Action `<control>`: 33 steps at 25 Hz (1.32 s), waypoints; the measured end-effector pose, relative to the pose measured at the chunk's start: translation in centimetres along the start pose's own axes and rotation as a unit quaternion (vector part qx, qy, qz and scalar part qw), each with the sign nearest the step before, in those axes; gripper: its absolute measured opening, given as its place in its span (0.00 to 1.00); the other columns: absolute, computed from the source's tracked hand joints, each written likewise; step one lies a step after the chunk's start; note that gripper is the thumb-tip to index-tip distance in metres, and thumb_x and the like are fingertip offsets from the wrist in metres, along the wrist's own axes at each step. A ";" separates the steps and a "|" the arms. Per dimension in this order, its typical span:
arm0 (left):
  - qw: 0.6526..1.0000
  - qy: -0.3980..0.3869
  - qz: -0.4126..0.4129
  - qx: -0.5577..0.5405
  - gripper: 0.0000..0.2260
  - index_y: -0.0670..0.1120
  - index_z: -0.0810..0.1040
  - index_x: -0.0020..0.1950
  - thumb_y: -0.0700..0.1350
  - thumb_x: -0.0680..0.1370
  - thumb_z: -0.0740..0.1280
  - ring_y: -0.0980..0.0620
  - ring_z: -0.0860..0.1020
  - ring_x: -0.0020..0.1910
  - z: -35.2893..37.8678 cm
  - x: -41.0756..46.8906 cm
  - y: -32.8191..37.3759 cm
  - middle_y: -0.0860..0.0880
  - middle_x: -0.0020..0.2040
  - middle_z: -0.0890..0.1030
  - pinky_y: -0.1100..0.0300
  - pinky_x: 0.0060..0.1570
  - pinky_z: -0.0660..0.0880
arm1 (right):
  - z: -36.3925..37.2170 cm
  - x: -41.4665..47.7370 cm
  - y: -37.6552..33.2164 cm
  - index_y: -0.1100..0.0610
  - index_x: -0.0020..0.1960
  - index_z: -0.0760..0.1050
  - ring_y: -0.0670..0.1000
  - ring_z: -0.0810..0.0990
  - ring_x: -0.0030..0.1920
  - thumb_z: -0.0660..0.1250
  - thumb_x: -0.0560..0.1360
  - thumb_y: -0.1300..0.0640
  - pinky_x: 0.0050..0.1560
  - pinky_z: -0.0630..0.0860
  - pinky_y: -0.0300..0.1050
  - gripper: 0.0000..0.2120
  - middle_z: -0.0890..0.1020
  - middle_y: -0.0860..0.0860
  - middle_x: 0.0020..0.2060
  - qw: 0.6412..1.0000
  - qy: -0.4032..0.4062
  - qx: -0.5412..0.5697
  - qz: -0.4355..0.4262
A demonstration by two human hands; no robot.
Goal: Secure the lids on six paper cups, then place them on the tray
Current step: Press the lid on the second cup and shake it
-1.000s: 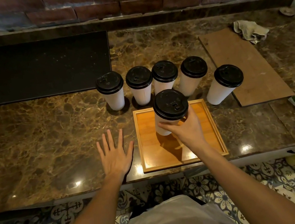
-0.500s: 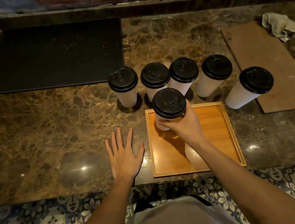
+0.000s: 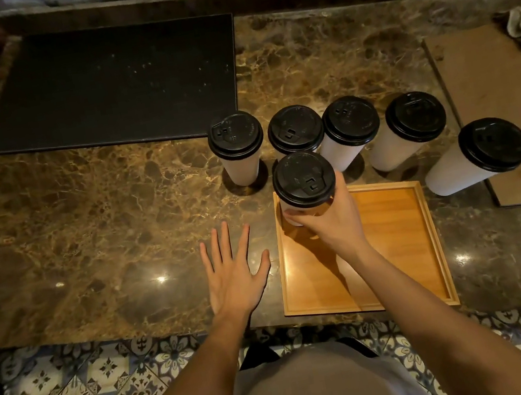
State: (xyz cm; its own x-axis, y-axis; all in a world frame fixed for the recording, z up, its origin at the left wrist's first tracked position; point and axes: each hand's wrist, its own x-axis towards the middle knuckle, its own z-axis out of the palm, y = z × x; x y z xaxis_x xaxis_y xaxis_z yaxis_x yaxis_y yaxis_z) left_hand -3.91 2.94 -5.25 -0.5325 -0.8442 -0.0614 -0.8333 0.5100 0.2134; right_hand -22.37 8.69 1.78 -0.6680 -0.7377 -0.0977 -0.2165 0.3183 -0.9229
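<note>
Surface: brown marble tabletop under a brick wall; a black rectangular mat is laid at the far left and a brown cardboard sheet at the far right.
Tray: a square wooden tray is set at the near edge, right of centre.
Held cup: a white paper cup with a black plastic lid is held upright at the tray's far-left corner; whether its base is touching the wood cannot be told.
Right hand: the right hand is wrapped round the cup's side just under the lid.
Left hand: the left hand is laid flat on the tabletop with fingers spread, just left of the tray, and holds nothing.
Waiting cups: five other lidded white cups are lined up beyond the tray's far edge, the right-most just beside the cardboard sheet.
Key relation: the row lies ahead of the hands and runs rightward. Each cup's long axis is vertical. The right hand is judged nearer to most of the cups, and the left hand nearer to the left-most one.
</note>
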 end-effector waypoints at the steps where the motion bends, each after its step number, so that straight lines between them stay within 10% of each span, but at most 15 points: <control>1: 1.000 0.000 -0.001 0.001 0.30 0.54 0.56 0.77 0.64 0.77 0.46 0.44 0.48 0.77 0.1 0.1 0.0 0.43 0.78 0.53 0.42 0.74 0.45 | 0.0 -0.1 0.0 0.49 0.70 0.64 0.39 0.70 0.63 0.82 0.59 0.46 0.62 0.71 0.39 0.45 0.73 0.36 0.60 1.000 0.000 -0.006 0.003; 7: 1.000 -0.018 -0.006 0.003 0.29 0.55 0.53 0.77 0.65 0.78 0.46 0.45 0.45 0.77 -0.1 0.0 0.0 0.44 0.79 0.50 0.43 0.74 0.43 | -1.1 -2.4 -2.1 0.56 0.75 0.58 0.48 0.62 0.73 0.79 0.61 0.42 0.72 0.66 0.55 0.51 0.62 0.51 0.73 0.998 0.048 -0.032 -0.017; 10: 1.000 -0.021 -0.004 -0.009 0.29 0.55 0.49 0.78 0.64 0.79 0.50 0.45 0.43 0.77 -0.4 0.2 0.0 0.44 0.79 0.48 0.43 0.74 0.41 | -0.6 -4.9 -6.1 0.59 0.70 0.64 0.53 0.65 0.69 0.76 0.67 0.44 0.67 0.70 0.52 0.39 0.65 0.56 0.67 0.943 0.215 -0.066 -0.247; 13: 0.999 -0.027 0.025 0.010 0.36 0.52 0.41 0.78 0.61 0.78 0.56 0.43 0.41 0.77 -0.5 -0.2 -0.3 0.42 0.78 0.45 0.45 0.74 0.36 | 3.5 -5.2 -10.4 0.59 0.70 0.65 0.45 0.67 0.68 0.73 0.72 0.50 0.67 0.67 0.40 0.32 0.69 0.55 0.65 0.929 0.102 -0.029 -0.355; 16: 0.994 -0.031 -0.050 -0.097 0.36 0.47 0.55 0.76 0.57 0.74 0.65 0.38 0.52 0.76 -0.8 -0.3 -0.6 0.37 0.76 0.59 0.48 0.75 0.43 | 8.2 -3.6 -12.8 0.51 0.78 0.53 0.45 0.64 0.72 0.75 0.70 0.47 0.70 0.66 0.42 0.44 0.62 0.50 0.74 0.993 -0.081 0.055 -0.071; 19: 0.995 -0.089 0.024 0.042 0.35 0.45 0.58 0.76 0.63 0.74 0.53 0.38 0.51 0.76 -0.5 0.1 -0.6 0.37 0.75 0.60 0.43 0.73 0.40 | 11.1 -0.3 -10.9 0.54 0.80 0.42 0.53 0.56 0.78 0.77 0.69 0.46 0.74 0.59 0.49 0.54 0.55 0.54 0.79 0.964 -0.100 0.128 0.210; 24: 0.999 -0.034 0.022 0.017 0.31 0.43 0.69 0.71 0.60 0.74 0.52 0.39 0.59 0.75 0.0 0.5 -0.5 0.38 0.75 0.62 0.38 0.71 0.52 | 13.0 3.5 -7.1 0.57 0.80 0.41 0.56 0.51 0.79 0.78 0.68 0.49 0.77 0.54 0.51 0.56 0.51 0.56 0.79 0.977 0.024 0.063 0.204; 33: 0.999 0.045 0.014 0.014 0.26 0.48 0.73 0.69 0.61 0.76 0.60 0.41 0.59 0.75 -0.1 0.3 0.0 0.40 0.75 0.62 0.40 0.73 0.53 | 14.7 7.7 -4.8 0.58 0.75 0.62 0.53 0.68 0.72 0.81 0.64 0.52 0.70 0.63 0.43 0.45 0.73 0.54 0.70 0.976 0.140 0.056 0.156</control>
State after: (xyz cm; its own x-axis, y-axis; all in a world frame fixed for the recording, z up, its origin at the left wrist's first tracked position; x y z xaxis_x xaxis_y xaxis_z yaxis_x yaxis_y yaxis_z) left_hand -4.03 2.63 -5.17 -0.5415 -0.8400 0.0328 -0.8225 0.5375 0.1859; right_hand -15.99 -7.30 -0.02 -0.8612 -0.4186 -0.2883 0.0964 0.4224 -0.9013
